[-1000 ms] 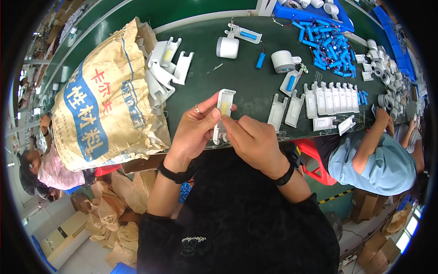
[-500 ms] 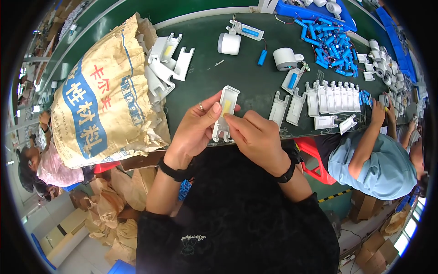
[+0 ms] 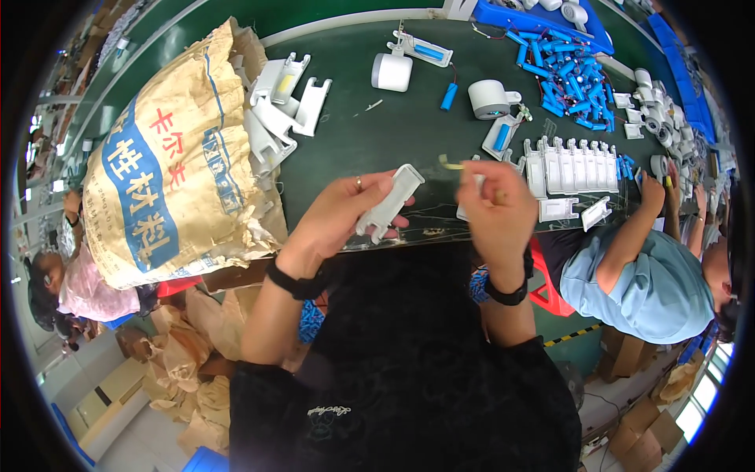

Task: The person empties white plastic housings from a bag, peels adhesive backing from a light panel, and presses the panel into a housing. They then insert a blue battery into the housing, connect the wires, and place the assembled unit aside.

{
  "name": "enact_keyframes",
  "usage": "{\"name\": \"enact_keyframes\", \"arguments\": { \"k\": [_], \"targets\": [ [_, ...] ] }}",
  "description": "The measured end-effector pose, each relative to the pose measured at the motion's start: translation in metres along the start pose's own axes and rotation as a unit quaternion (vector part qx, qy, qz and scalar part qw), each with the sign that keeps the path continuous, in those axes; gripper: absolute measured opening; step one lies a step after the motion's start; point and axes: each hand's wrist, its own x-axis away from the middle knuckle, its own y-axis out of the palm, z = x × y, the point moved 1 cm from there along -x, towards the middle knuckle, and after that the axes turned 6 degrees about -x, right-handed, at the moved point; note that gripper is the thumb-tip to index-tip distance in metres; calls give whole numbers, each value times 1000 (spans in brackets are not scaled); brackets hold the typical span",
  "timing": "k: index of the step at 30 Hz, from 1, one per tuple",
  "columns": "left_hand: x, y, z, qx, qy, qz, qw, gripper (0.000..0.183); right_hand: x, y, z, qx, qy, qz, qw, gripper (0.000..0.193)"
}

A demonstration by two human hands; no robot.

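The step in hand seemed to be clearing a yellow strip (image 3: 452, 165) from a white cover (image 3: 393, 201). Doing it well called, in my judgement, for a firm but light hold on the cover's long sides, so that its thin walls did not flex, and for a pinch near the strip's end, so that the rest swung free. The free end curled, and if it was sticky it could have caught on the cover or on the fingers; carrying it well aside looked sensible. A look along the hollow for scraps would also have been worthwhile.

The cover was in the left hand (image 3: 340, 214), above the near edge of the counter (image 3: 346, 153), tilted with its far end to the right and its pronged end toward the body. That grip was closed on it: thumb along the left side, fingers wrapped underneath, some tips showing past the right side.

The right hand (image 3: 503, 211) was raised to the right, apart from the cover. Its grip was closed on the strip, pinched between thumb and forefinger, with the free end pointing left. The other fingers looked curled in, though slight blur hid their exact set. Both forearms rose from the lower edge, the right one steeper and the left slanting inward.
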Motion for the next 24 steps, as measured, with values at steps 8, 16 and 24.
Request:
{"name": "enact_keyframes", "arguments": {
  "k": [8,16,24],
  "targets": [
    [-88,19,44,-649,181,-109,731,22,7,-62,15,-520,242,-39,818,11],
    [-37,19,58,-615,383,61,686,31,6,-36,1,-474,337,-69,810,35],
    [61,-49,49,-532,378,290,700,32,39,50,-67,-379,246,-543,708,20]
  ]
}}
